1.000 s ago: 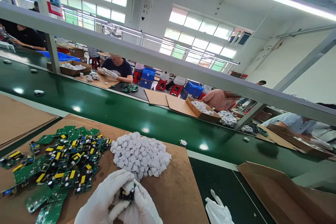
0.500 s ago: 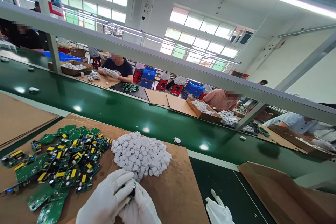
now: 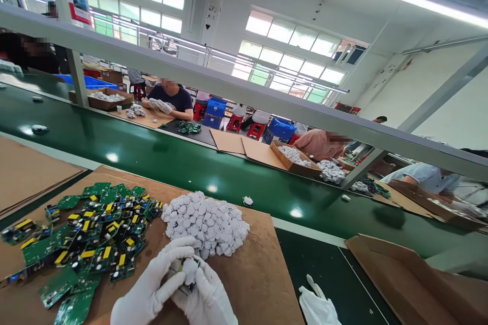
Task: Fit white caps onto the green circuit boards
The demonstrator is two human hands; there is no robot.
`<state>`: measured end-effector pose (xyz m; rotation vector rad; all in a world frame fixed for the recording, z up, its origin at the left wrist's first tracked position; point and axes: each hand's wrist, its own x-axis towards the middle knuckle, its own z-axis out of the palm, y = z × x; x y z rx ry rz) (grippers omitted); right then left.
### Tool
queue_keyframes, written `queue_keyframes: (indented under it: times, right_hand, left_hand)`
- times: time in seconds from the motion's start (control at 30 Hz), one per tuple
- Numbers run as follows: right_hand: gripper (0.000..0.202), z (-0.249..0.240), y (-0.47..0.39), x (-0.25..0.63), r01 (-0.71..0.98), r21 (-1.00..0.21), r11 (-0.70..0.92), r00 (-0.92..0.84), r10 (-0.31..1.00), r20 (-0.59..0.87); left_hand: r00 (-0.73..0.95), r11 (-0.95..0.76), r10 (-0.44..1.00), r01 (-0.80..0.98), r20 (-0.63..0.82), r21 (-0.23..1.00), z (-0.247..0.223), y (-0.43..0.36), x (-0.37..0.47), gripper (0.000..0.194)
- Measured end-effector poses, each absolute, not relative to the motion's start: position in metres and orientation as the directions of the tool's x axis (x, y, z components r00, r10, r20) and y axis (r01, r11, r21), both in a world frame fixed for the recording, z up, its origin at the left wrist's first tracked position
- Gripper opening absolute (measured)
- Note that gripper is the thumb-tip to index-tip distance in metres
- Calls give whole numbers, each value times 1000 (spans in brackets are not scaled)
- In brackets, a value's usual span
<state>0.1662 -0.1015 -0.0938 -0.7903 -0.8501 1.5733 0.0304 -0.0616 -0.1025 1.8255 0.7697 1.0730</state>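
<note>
White gloves cover both of my hands, which meet above the cardboard sheet (image 3: 259,274). Between their fingers is a small circuit board (image 3: 185,289), mostly hidden, with a white round piece (image 3: 190,270) against it. My left hand (image 3: 152,284) grips from the left, thumb on the white piece. From the right, my right hand (image 3: 209,294) closes around the same board. Just beyond my fingers lies a heap of white round pieces (image 3: 206,221). To the left, many green circuit boards (image 3: 95,233) with yellow and blue components are piled up.
A green conveyor belt (image 3: 152,155) crosses behind, carrying scattered small pieces. A spare white glove (image 3: 318,307) lies right of the cardboard, near an open cardboard box (image 3: 412,284). A metal rail (image 3: 229,86) spans above the belt. Several people sit beyond it.
My fingers have shifted and the left ones have spread, so the white round piece now shows between my hands. Pieces on the belt have moved left.
</note>
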Motion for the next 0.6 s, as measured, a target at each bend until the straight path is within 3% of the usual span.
queue_keyframes:
  times: [0.17, 0.37, 0.5, 0.6]
  right_hand:
    - [28, -99, -106, 172, -564, -812, -147, -131, 987, -88]
    - [27, -104, -108, 177, -607, -778, -163, -120, 986, -113]
    - [28, -110, -105, 166, -645, -750, -149, -105, 989, -107]
    - [37, -112, -104, 160, -652, -744, -145, -99, 989, -105]
  left_hand:
    - [434, -284, 877, 125, 205, 951, -107, -66, 39, 34]
    - [423, -308, 872, 86, 245, 947, -116, -69, 40, 34]
    - [547, -213, 820, 19, 168, 977, -117, -62, 34, 36]
    - [532, -134, 840, 16, 105, 991, -115, -61, 32, 36]
